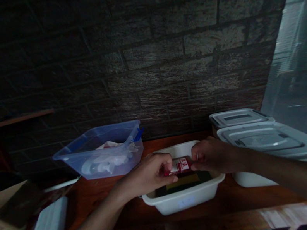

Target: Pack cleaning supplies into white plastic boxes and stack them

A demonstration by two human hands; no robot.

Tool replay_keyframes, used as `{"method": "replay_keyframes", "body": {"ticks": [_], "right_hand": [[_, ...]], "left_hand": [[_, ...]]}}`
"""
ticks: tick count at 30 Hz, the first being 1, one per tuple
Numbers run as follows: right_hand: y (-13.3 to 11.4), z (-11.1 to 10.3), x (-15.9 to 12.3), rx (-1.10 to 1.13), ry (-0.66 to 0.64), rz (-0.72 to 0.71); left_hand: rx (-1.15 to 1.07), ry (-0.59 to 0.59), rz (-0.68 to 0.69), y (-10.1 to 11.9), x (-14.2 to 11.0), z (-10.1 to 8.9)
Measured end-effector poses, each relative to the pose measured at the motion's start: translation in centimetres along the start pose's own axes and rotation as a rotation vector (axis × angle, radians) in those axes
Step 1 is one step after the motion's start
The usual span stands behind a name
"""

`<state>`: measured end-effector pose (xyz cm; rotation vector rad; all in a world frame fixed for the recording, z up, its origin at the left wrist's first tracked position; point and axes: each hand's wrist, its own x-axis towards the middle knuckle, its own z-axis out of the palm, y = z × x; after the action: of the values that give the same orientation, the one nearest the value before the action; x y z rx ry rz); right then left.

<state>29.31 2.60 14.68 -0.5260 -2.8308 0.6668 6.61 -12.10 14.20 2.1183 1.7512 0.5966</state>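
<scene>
Over a white basin (187, 200) on the wooden table, both of my hands grip a small red packet with a white label (181, 164). My left hand (148, 172) pinches its left end between thumb and fingers. At the packet's right end, my right hand (213, 156) has its fingers closed on it. Something dark with a yellow patch (179, 183) lies inside the basin below the packet; what it is I cannot make out.
A clear blue plastic bin (102, 159) holding white bags stands back left. Lidded containers (275, 141) stand at the right. A white power strip (47, 227) and a cardboard box (5, 212) lie on the left. Behind rises a dark brick wall (144, 61).
</scene>
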Motion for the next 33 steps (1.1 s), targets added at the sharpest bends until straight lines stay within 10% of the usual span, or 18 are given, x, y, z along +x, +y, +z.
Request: {"method": "replay_keyframes", "body": {"ticks": [11,26,33], "right_hand": [[2.8,-0.9,-1.6,-0.233,0.125,0.075],[1.5,3.8,-5.0,-0.456,-0.034,0.033],[1.4,-0.8,-3.4,-0.392,0.039,0.208]], "left_hand": [[0.171,0.298,-0.058,-3.2,1.4,-0.6],[-0.096,0.13,-0.102,-3.8,1.0,0.7],[-0.045,0.228,-0.155,-5.8,2.1,-1.7]]}}
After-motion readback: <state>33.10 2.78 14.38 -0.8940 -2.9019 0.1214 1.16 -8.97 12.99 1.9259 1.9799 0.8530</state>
